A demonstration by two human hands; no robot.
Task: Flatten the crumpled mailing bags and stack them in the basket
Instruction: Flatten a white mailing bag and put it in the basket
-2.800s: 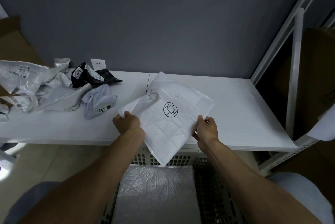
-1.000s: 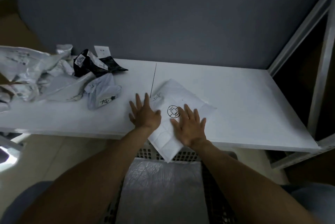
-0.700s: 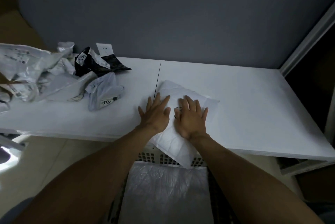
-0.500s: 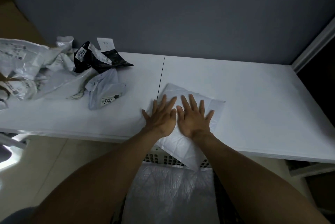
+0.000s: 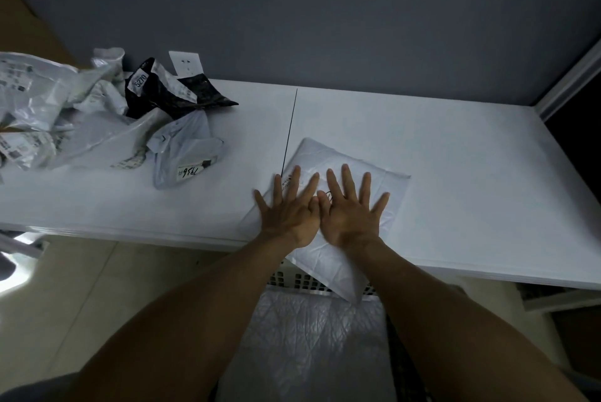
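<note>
A white mailing bag (image 5: 328,157) lies flat on the white table (image 5: 455,174), its near corner hanging over the front edge. My left hand (image 5: 287,211) and my right hand (image 5: 349,211) press on it side by side, palms down, fingers spread and straight. Below the table edge stands a white perforated basket (image 5: 302,279) holding a flattened silvery bag (image 5: 309,343). A heap of crumpled bags (image 5: 81,122), white, grey and one black (image 5: 169,92), lies at the table's left end.
A dark grey wall rises behind the table. A white shelf post (image 5: 566,82) stands at the right, with a dark opening beyond it. A white wall socket (image 5: 186,63) shows behind the heap. Pale floor lies at the lower left.
I laid the held bag down on the table and pressed both palms onto it. My hands came together at its middle, and their fingers have since spread wider.
</note>
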